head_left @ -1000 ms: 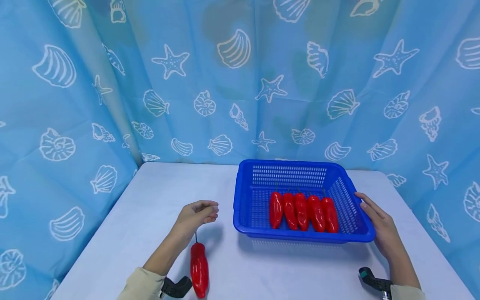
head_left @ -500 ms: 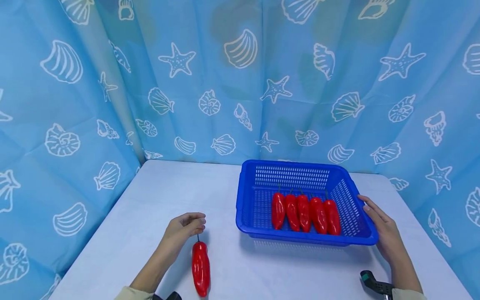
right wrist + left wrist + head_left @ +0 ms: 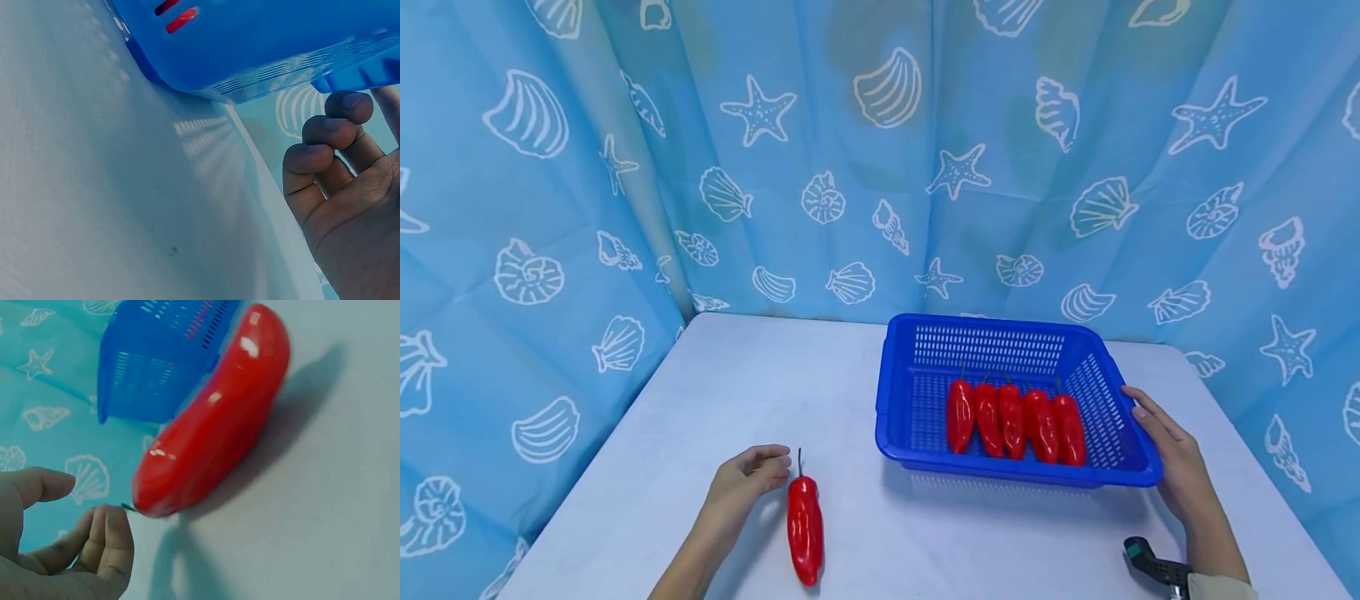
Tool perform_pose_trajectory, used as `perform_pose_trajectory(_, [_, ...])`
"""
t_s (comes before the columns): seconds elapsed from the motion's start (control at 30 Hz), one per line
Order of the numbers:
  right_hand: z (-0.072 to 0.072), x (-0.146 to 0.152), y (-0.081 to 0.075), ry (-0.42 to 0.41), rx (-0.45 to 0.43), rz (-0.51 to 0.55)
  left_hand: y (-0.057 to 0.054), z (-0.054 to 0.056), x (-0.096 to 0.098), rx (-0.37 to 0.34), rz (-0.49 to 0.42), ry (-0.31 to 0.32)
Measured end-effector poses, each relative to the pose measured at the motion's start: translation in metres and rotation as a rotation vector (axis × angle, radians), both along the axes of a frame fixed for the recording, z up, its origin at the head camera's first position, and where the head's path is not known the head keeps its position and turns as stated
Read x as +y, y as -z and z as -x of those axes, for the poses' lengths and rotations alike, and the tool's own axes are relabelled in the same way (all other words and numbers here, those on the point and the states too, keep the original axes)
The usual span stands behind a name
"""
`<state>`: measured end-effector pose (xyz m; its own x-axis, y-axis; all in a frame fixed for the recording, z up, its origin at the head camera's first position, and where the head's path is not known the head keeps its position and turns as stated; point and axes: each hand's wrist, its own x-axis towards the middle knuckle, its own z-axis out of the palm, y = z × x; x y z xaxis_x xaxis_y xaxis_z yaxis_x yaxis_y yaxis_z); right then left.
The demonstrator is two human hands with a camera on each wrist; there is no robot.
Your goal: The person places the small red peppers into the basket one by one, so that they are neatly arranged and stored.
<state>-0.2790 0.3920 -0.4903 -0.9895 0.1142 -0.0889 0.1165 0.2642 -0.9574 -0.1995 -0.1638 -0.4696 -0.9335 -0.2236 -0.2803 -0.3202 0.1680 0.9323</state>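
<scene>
A red pepper (image 3: pixel 806 529) with a thin green stem lies on the white table, stem pointing away from me. My left hand (image 3: pixel 747 483) is just left of the stem, thumb and fingertips apart and holding nothing. In the left wrist view the fingertips (image 3: pixel 116 519) are right by the stem, with the pepper's shiny body beyond. At the back right stands a blue plastic basket (image 3: pixel 1015 475) with several red peppers (image 3: pixel 1013 421) lying side by side in it. My right hand (image 3: pixel 1176 458) touches the basket's right rim; in the right wrist view its loosely bent fingers (image 3: pixel 319 159) sit under the rim.
A white table (image 3: pixel 820 383) carries everything. Blue cloth (image 3: pixel 880 167) printed with white shells and starfish hangs behind it and at both sides. A black wrist camera mount (image 3: pixel 1153 562) is strapped below the right hand.
The left hand has let go of the pepper's stem and drawn left and toward me, leaving the pepper on the table. The right hand stays at the basket's rim. The head view has shifted slightly.
</scene>
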Motion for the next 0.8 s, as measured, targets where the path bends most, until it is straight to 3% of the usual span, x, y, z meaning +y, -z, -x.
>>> perform_pose_trajectory(0.27, [0.0,0.002,0.002,0.006,-0.013,0.012,0.011,-0.008,0.001,-0.064,0.079,-0.018])
perform_pose_trajectory(0.8, [0.0,-0.003,0.0,0.019,-0.008,0.003,0.009,-0.015,0.003,-0.138,0.131,0.038])
